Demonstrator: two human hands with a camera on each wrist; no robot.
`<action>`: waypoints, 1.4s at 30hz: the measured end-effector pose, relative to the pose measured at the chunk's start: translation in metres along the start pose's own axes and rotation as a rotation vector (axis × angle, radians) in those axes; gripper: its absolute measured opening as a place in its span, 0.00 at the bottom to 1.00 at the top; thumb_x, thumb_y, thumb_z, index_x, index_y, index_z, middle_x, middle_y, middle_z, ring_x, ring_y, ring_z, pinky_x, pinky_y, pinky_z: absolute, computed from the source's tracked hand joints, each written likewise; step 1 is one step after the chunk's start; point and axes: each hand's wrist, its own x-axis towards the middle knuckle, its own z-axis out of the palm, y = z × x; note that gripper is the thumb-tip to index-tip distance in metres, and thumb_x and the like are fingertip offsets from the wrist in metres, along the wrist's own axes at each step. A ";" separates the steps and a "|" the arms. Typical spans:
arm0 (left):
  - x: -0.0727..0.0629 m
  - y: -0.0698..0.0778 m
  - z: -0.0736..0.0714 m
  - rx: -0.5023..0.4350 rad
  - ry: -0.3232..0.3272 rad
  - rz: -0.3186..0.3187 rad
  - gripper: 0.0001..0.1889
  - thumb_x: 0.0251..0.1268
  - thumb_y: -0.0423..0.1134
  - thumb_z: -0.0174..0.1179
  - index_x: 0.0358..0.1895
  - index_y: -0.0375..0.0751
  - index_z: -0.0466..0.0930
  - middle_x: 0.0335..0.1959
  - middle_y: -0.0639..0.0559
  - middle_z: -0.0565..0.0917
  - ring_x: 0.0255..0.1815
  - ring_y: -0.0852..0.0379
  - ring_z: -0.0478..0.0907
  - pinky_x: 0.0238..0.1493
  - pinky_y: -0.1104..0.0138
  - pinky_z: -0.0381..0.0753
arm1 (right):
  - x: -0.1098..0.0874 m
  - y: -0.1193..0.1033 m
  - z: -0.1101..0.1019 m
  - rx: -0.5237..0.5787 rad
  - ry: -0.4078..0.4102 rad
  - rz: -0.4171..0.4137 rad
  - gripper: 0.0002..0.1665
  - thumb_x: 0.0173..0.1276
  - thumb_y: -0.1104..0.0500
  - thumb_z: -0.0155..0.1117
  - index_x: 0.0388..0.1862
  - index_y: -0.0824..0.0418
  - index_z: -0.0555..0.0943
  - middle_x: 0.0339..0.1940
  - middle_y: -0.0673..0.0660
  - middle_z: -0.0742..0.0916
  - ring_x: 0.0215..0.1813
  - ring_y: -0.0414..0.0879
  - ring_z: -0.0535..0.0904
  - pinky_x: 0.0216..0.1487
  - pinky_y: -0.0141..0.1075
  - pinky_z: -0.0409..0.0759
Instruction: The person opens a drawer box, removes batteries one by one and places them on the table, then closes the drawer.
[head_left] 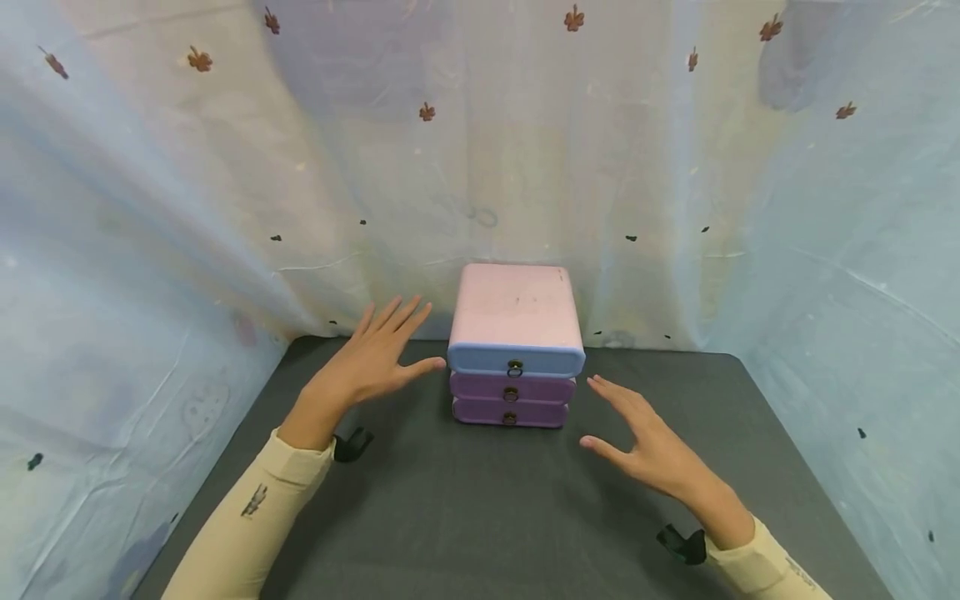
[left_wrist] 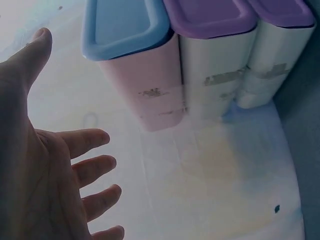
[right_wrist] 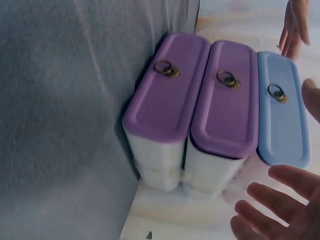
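Observation:
A small stack of three drawers (head_left: 516,308) stands at the back of the dark table, its top tier pink with a blue front. Below the blue front (head_left: 480,360) are two purple drawer fronts (head_left: 480,388), each front bearing a ring pull (right_wrist: 226,78). My left hand (head_left: 375,358) hovers left of the stack, fingers spread, apart from it. To the right, my right hand (head_left: 652,437) is held with thumb and fingers apart, also not touching. In the left wrist view the pale sides of the drawers and a strip of tape (left_wrist: 223,78) show. Both hands hold nothing.
A dark grey cloth (head_left: 465,517) covers the table. Behind and at both sides hangs a pale patterned curtain (head_left: 525,183). Dark straps (head_left: 352,444) sit at the wrists, over cream sleeves (head_left: 255,508).

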 end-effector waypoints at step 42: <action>0.092 0.032 -0.014 -0.047 -0.135 0.123 0.52 0.78 0.73 0.49 0.90 0.47 0.40 0.91 0.49 0.38 0.91 0.48 0.34 0.89 0.50 0.33 | 0.043 -0.034 0.047 0.300 0.134 -0.075 0.34 0.74 0.54 0.76 0.76 0.59 0.78 0.68 0.57 0.87 0.66 0.53 0.85 0.66 0.53 0.84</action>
